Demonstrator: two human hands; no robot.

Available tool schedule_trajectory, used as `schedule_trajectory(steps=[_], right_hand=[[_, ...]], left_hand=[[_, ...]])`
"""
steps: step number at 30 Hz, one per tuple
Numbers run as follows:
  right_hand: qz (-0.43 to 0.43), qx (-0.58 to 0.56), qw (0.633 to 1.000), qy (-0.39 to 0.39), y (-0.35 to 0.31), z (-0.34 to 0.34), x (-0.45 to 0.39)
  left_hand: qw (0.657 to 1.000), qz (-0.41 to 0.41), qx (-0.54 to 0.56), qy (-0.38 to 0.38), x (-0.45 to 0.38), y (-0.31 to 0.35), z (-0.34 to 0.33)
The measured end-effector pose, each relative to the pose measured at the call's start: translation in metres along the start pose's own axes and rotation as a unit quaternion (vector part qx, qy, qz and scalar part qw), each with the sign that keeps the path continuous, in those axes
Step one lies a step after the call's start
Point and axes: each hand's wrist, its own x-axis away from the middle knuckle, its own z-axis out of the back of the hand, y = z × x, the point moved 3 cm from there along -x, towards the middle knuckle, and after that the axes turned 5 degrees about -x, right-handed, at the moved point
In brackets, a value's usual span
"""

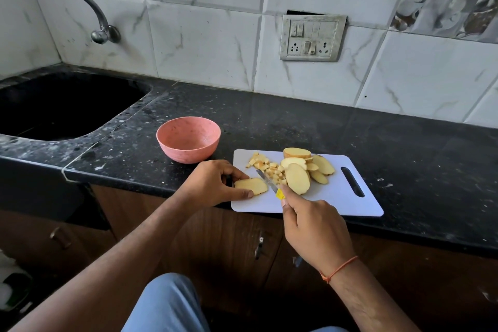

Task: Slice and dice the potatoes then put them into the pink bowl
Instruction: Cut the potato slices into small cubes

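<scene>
Left hand (215, 183) pinches a pale potato slice (251, 186) on the white plastic cutting board (336, 197); right hand (312, 226) grips the yellow-handled knife (266, 182) beside it.

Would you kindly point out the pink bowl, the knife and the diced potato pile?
pink bowl (172, 152): head view, outer wall.
knife (265, 179): head view, blade.
diced potato pile (265, 166): head view, middle cubes.

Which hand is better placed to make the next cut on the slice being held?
Right hand: it grips the knife, blade beside the potato slice. The left hand pins that slice on the cutting board.
</scene>
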Motion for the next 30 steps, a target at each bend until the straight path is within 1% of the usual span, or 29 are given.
schedule_trajectory(steps=[5,11,15,22,30], right_hand=[[-0.004,0.024,0.999,-0.032,-0.004,-0.001,0.000],[-0.003,0.044,0.998,-0.046,-0.011,-0.004,-0.011],[-0.006,0.061,0.996,-0.064,-0.017,-0.007,-0.016],[-0.004,0.081,0.993,-0.083,-0.023,0.000,0.011],[-0.012,0.070,0.992,-0.105,-0.022,0.016,0.037]], left_hand=[[1.000,0.005,0.006,0.006,0.001,-0.001,-0.001],[1.000,0.016,0.003,-0.016,-0.003,-0.003,-0.001],[1.000,0.018,0.006,-0.016,-0.003,-0.001,-0.001],[1.000,0.022,0.007,-0.006,-0.001,0.000,-0.002],[1.000,0.026,0.007,-0.003,0.001,0.003,-0.001]])
